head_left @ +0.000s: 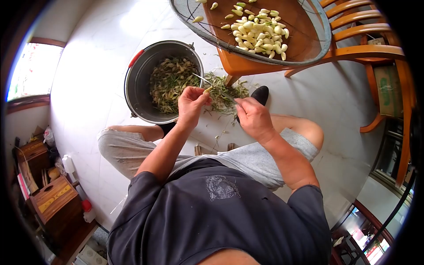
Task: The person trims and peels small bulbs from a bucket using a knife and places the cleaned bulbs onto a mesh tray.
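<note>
The left hand (pixel 191 102) has its fingers curled tightly together, thumb and fingertips pinched on a small pale stalk piece (pixel 207 90) that pokes out just above the knuckles. The right hand (pixel 252 117) is closed in a loose fist around a thin knife (pixel 215 88), whose narrow blade runs up and left to meet the stalk piece at the left fingertips. Both hands sit close together, above the person's knees and just right of a metal bucket (pixel 134 84) standing on the pale floor (pixel 88 79). The bucket holds a heap of green and yellowish trimmings (pixel 170 81); more trimmings lie in a loose pile (pixel 225 92) on the floor beside it, partly hidden behind both hands. Above, a round mesh tray (pixel 316 48) rests on a wooden chair (pixel 366 48) and carries a cluster of peeled white pieces (pixel 260 33); the tray's top edge is cut off by the frame. The knife handle is hidden inside the right fist. 1 dark shoe (pixel 259 93) shows past the right hand. A grey printed emblem on the dark shirt (pixel 221 187) cannot be read. A cardboard box (pixel 388 90) behind the chair bears a green mark, too small to read.
</note>
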Demonstrator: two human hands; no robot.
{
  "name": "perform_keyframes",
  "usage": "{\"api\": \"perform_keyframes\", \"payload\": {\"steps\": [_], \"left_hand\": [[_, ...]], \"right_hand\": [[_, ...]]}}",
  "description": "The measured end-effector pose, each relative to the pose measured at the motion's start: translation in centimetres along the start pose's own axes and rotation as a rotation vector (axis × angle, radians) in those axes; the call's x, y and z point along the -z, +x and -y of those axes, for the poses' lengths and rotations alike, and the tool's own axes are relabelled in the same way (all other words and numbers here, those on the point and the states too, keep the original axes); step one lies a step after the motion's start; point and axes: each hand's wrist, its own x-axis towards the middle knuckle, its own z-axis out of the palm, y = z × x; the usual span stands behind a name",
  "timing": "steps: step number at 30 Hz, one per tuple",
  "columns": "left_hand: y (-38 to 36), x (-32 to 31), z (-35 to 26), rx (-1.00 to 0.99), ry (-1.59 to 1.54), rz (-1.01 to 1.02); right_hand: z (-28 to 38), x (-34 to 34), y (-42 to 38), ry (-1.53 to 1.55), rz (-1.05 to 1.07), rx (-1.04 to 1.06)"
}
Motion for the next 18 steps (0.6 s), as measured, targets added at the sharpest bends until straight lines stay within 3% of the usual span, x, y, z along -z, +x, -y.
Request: {"api": "perform_keyframes", "payload": {"steps": [9,12,18], "left_hand": [[0.0,-0.2,0.1,-0.009,0.001,0.036],[-0.1,-0.1,-0.1,-0.008,-0.001,0.043],[-0.2,0.4,-3.0,-0.13,0.084,0.117]], "right_hand": [[-0.2,-0.3,-0.1,-0.086,0.049,0.042],[0.3,-0.1,-0.1,-0.023,0.083,-0.026],[-3.6,0.3,-0.6,-0.264,0.355,-0.315]]}}
